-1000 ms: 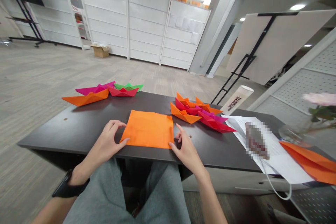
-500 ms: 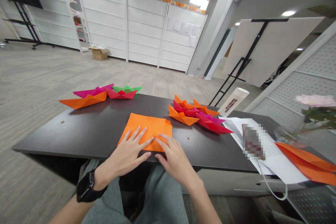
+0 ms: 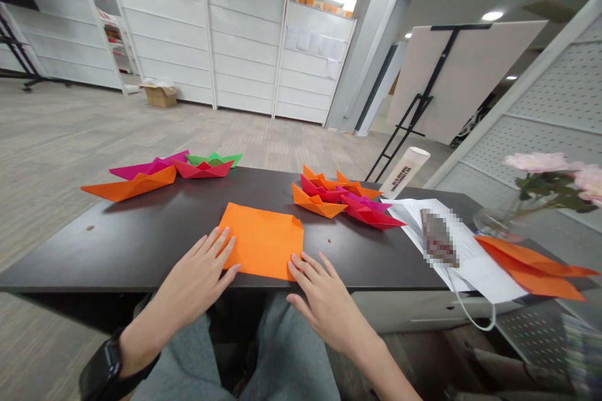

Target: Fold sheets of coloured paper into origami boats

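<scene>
An orange sheet of paper point(image 3: 263, 240) lies flat at the front edge of the dark table point(image 3: 179, 225), its upper right corner creased. My left hand point(image 3: 202, 266) rests on the sheet's left side, fingers stretched out and slightly spread. At the lower right corner, the fingertips of my right hand point(image 3: 322, 294) touch the paper, with the fingers extended and the thumb apart. Neither hand grasps anything. Beyond the sheet, to the right, sits a cluster of orange, red and magenta folded paper boats point(image 3: 343, 194).
More paper boats point(image 3: 141, 178) stand at the table's far left. On the right are white printed sheets point(image 3: 484, 263) with a blurred-out object on them, folded orange paper point(image 3: 531, 266), a white cylinder point(image 3: 404, 170) and a glass vase point(image 3: 493, 220) with pink flowers.
My hands have moved apart from the middle of the orange paper, the left to its left side and the right to its lower right corner. The camera view has turned slightly right.
</scene>
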Tool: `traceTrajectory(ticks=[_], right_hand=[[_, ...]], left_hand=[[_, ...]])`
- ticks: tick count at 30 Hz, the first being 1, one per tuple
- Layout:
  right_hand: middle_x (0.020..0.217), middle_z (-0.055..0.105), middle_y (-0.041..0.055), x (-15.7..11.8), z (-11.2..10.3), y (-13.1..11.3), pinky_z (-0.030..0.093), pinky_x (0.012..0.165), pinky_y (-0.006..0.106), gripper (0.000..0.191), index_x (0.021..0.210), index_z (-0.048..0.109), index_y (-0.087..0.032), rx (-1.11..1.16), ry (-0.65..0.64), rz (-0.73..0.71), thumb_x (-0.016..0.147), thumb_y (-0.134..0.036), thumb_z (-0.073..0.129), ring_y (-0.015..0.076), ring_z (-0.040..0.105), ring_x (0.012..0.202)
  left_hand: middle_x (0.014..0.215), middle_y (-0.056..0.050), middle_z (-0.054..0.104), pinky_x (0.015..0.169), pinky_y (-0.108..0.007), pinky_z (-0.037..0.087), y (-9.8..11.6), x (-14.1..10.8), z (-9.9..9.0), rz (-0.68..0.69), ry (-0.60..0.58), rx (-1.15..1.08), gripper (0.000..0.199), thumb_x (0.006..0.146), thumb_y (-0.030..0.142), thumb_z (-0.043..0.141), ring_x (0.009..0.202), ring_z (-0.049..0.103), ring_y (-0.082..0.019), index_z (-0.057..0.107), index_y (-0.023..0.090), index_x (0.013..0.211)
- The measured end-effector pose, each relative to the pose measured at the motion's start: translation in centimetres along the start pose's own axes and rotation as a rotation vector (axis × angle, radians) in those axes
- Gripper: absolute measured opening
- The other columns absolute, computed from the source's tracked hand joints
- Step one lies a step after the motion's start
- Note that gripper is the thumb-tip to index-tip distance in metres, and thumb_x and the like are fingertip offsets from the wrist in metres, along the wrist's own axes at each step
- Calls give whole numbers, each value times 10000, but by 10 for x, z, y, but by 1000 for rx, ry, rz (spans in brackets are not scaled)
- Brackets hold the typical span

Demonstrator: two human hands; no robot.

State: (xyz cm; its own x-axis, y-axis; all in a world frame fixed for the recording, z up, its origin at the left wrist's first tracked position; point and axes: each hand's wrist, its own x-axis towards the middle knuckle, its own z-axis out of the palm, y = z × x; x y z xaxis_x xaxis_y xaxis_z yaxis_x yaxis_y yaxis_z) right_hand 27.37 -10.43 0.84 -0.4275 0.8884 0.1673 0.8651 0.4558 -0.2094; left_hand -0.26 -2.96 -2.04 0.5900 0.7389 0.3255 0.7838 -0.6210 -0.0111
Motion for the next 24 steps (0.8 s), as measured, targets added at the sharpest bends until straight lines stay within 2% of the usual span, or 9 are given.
traceTrajectory(ticks=[3, 5, 8, 11, 13, 15, 18, 20, 24], right_hand=[[1190, 689, 77, 9, -4, -12, 362, 1124, 478, 270, 1204, 646, -222, 58, 44, -33, 986, -303, 509, 241, 596, 1152], [1281, 652, 89, 17, -8, -11, 377, 1117, 452, 331, 1289, 600, -215, 100, 24, -106, 984, -305, 510, 238, 564, 1214], [1529, 449, 103, 22, -10, 5, 274, 1193, 499, 589, 1501, 379, -210, 117, -75, -178, 978, -447, 515, 254, 383, 1424], [1594, 330, 93, 14, -5, 21, 226, 1205, 553, 685, 1550, 274, -237, 79, -169, -177, 966, -504, 514, 266, 290, 1479], [1596, 325, 89, 4, 0, 26, 221, 1201, 578, 683, 1554, 258, -245, 49, -166, -187, 964, -439, 542, 274, 268, 1487], [1564, 394, 88, -8, 6, 25, 219, 1198, 596, 645, 1536, 301, -244, 30, -120, -209, 956, -331, 569, 275, 299, 1475], [1427, 565, 84, -20, 10, 19, 300, 1178, 555, 492, 1416, 477, -248, 56, -36, -242, 936, -199, 574, 244, 470, 1369], [1375, 601, 92, -19, 10, 16, 359, 1152, 508, 451, 1360, 524, -242, 91, 22, -235, 920, -162, 581, 224, 529, 1309], [1510, 469, 115, 5, 8, 14, 300, 1175, 541, 555, 1422, 454, -232, 176, 28, -222, 895, -202, 624, 253, 388, 1428]], left_hand=[[1446, -120, 555, 1078, -498, 456, 8, -7, -13, 138, -63, -102, 510, 899, 401, 589, 1325, 519, -330, 566, 216, 1374], [1440, -95, 564, 1065, -466, 480, 9, -11, -18, 218, -112, -176, 586, 811, 376, 703, 1301, 544, -316, 566, 253, 1367], [1439, -127, 559, 1084, -482, 464, -1, -16, -18, 186, -99, -191, 581, 747, 309, 761, 1323, 520, -333, 615, 208, 1299], [1409, -126, 588, 1095, -479, 457, -15, -20, -14, 163, -90, -186, 526, 763, 275, 747, 1336, 508, -324, 628, 180, 1266], [1406, -121, 592, 1108, -477, 445, -19, -20, -13, 157, -85, -187, 501, 765, 257, 743, 1351, 491, -323, 631, 170, 1246], [1406, -113, 594, 1124, -475, 424, -19, -20, -12, 152, -72, -195, 433, 776, 226, 727, 1367, 470, -321, 648, 166, 1198], [1398, -82, 605, 1135, -458, 404, -18, -17, -12, 162, -66, -245, 312, 833, 144, 642, 1367, 469, -293, 667, 179, 1142], [1379, -57, 623, 1117, -444, 413, -21, -14, -13, 178, -78, -304, 274, 877, 123, 584, 1318, 519, -266, 683, 207, 1118], [1260, -54, 690, 1048, -381, 458, -31, -7, -14, 146, -94, -472, 219, 967, 246, 521, 1163, 622, -221, 717, 241, 1065]])
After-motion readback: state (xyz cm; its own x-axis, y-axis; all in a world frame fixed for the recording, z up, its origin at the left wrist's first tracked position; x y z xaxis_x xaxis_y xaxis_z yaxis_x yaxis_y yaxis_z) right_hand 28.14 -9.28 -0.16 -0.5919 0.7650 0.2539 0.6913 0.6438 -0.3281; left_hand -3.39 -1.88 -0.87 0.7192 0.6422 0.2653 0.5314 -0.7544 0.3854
